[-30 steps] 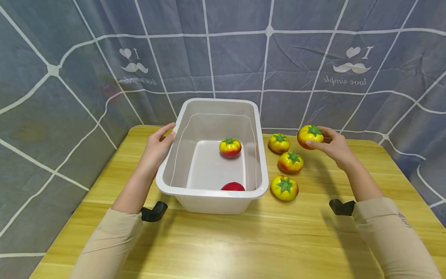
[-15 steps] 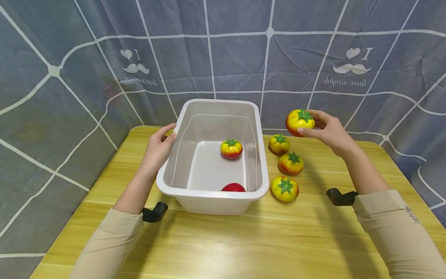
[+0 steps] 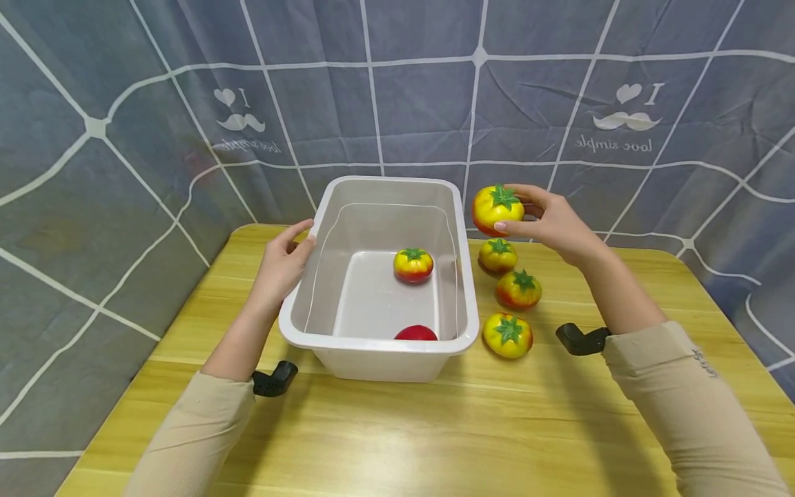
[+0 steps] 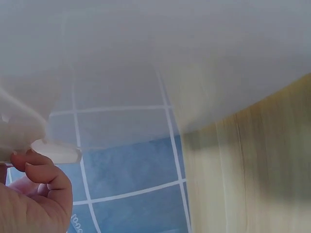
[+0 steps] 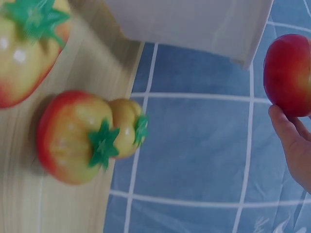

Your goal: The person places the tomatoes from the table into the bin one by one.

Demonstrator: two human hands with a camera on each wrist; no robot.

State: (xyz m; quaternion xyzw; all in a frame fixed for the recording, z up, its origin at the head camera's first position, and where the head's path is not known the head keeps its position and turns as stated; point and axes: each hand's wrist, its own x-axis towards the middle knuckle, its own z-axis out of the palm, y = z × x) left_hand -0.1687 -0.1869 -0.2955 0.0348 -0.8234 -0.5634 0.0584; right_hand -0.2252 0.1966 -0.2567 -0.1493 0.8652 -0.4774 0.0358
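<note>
My right hand [image 3: 555, 224] holds a yellow-and-red toy tomato [image 3: 498, 214] with a green star-shaped top, fingers behind it and thumb in front. It is raised above the table, just right of the grey plastic bin [image 3: 373, 342]. In the right wrist view the held tomato's red underside shows at the right edge. My left hand [image 3: 284, 266] grips the bin's left rim; the left wrist view shows its fingers curled at the rim. Inside the bin lie one toy tomato [image 3: 413, 266] and a red rounded thing [image 3: 416, 333], partly hidden by the front rim.
Three more toy tomatoes stand in a row right of the bin: a back one [image 3: 497, 257], a middle one [image 3: 518, 290] and a front one [image 3: 507, 336]. The wooden table [image 3: 385, 435] ends at a blue-grey curtain [image 3: 422, 117] behind and at left.
My right hand has lifted the toy tomato and carried it left, from beyond the row to beside the bin's right rim. The left hand and the bin have stayed put.
</note>
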